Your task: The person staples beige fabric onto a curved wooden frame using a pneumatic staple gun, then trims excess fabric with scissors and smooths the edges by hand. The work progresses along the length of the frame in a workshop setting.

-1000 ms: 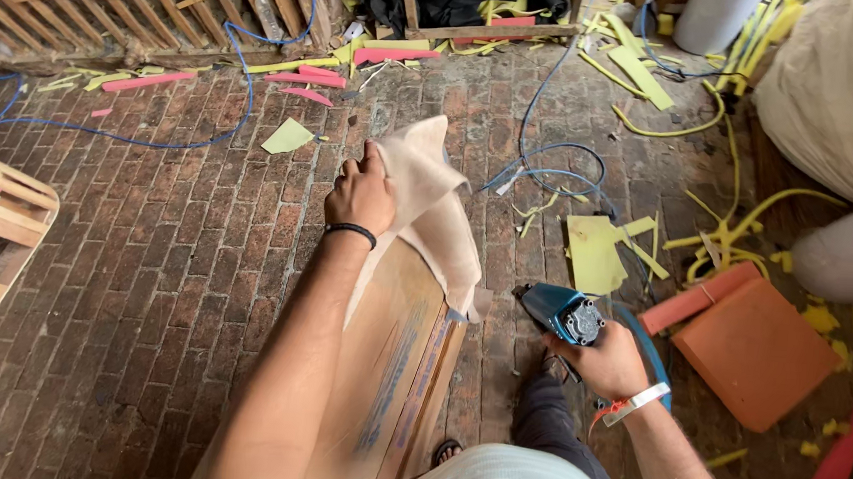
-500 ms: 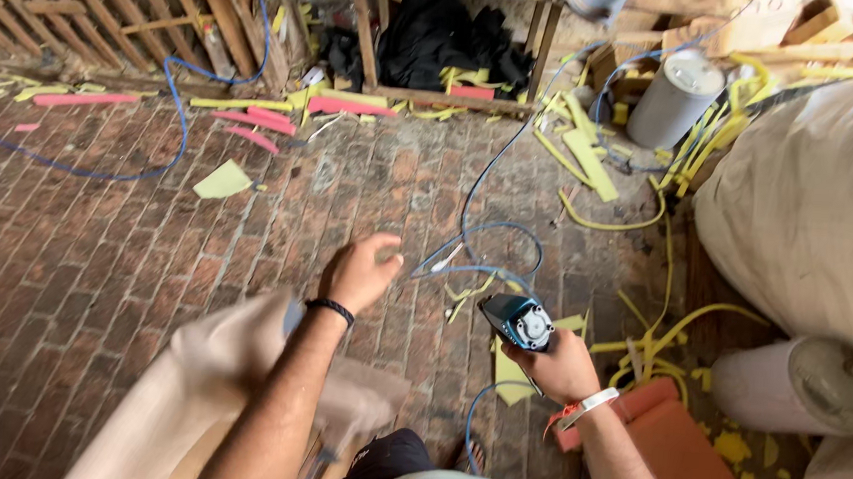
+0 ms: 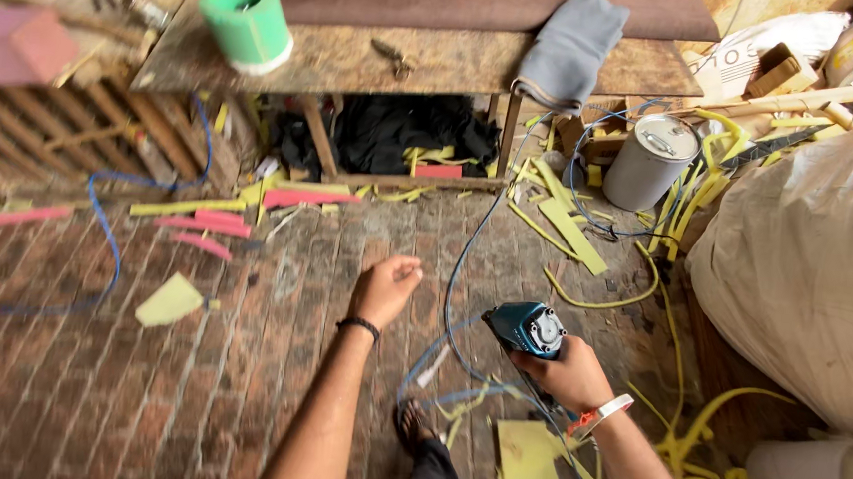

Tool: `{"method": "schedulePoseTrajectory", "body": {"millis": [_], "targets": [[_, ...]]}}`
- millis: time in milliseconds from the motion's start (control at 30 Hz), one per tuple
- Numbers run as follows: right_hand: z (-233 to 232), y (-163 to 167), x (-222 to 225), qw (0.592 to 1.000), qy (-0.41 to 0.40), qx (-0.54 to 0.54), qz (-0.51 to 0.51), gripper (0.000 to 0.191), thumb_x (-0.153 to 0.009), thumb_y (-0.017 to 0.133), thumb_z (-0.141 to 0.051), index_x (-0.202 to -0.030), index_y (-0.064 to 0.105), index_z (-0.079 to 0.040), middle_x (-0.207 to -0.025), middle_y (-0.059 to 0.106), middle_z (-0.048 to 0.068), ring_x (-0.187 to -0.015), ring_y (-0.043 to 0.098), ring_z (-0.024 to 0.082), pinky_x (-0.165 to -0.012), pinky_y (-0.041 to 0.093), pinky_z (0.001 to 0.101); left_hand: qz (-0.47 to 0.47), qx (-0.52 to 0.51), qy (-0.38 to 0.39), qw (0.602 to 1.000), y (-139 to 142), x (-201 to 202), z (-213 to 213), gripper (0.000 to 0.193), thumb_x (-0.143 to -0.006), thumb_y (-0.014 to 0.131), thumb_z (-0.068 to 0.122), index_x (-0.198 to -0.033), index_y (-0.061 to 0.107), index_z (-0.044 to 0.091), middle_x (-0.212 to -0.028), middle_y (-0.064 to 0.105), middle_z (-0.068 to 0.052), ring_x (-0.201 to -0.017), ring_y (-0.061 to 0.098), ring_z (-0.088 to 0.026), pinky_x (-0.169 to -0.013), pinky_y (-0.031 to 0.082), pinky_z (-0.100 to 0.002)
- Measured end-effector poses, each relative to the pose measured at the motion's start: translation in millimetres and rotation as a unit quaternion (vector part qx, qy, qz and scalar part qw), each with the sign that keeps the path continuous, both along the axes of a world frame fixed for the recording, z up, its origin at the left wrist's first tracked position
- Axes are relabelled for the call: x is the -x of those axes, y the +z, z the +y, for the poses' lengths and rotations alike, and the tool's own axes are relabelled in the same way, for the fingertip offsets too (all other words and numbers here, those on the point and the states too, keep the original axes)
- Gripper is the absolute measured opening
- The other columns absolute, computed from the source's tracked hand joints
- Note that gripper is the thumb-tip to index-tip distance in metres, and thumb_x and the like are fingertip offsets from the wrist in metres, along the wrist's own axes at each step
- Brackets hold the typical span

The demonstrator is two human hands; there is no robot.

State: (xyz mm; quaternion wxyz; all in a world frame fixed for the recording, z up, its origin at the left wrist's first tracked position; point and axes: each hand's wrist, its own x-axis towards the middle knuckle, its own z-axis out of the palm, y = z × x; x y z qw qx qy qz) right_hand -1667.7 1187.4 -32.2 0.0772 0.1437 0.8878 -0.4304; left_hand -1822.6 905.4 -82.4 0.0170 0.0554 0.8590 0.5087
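While scraps litter brick floor (image 3: pixel 87 376) — workbench (image 3: pixel 409 63) ahead, right hand (image 3: pixel 562 374) gripping stapler (image 3: pixel 525 328).

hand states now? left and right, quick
Left hand: holds nothing, fingers loosely curled, above the brick floor.
Right hand: closed on the teal power tool.

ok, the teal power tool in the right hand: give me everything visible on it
The power tool has a teal plastic-looking body with a grey metal-looking round end cap that faces up toward the camera. The right hand grips it from below, above the brick floor. A blue hose runs close by; the join is not visible.
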Motion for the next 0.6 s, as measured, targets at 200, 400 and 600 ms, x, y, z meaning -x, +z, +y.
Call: {"method": "schedulePoseTrajectory", "body": {"millis": [200,400,600], "targets": [[15,-18,180,0.995,-0.031,0.091,-0.036,0.038,-0.083,0.081,-0.027,-0.109,0.070,0.000,-0.079,0.070,0.009,-0.071,0.063,0.016,-0.068,0.052,0.0350,-0.063,-0.014,-0.057,0.996,-6,154,-10,0.033,-0.091,0.071,0.027,-0.119,0.072,0.008,-0.112,0.078,-0.008,-0.107,0.075,-0.018,-0.092,0.058,-0.032],[13,-49,357,0.966,0.023,0.254,0.030,0.049,-0.080,0.079,-0.007,-0.127,0.067,-0.005,-0.090,0.072,0.001,-0.080,0.064,0.010,-0.075,0.054,0.0284,-0.084,0.026,-0.050,0.995,11,289,-26,0.036,-0.091,0.071,0.030,-0.121,0.072,0.009,-0.116,0.077,-0.008,-0.111,0.073,-0.019,-0.095,0.058,-0.033],[18,-93,592,0.971,0.010,0.237,0.025,0.051,-0.080,0.083,-0.013,-0.127,0.069,0.001,-0.097,0.077,0.007,-0.084,0.068,0.011,-0.076,0.058,0.0293,-0.097,0.041,-0.012,0.994,-16,447,-33,0.036,-0.092,0.070,0.031,-0.122,0.072,0.011,-0.118,0.077,-0.008,-0.112,0.072,-0.019,-0.095,0.057,-0.033]]}}
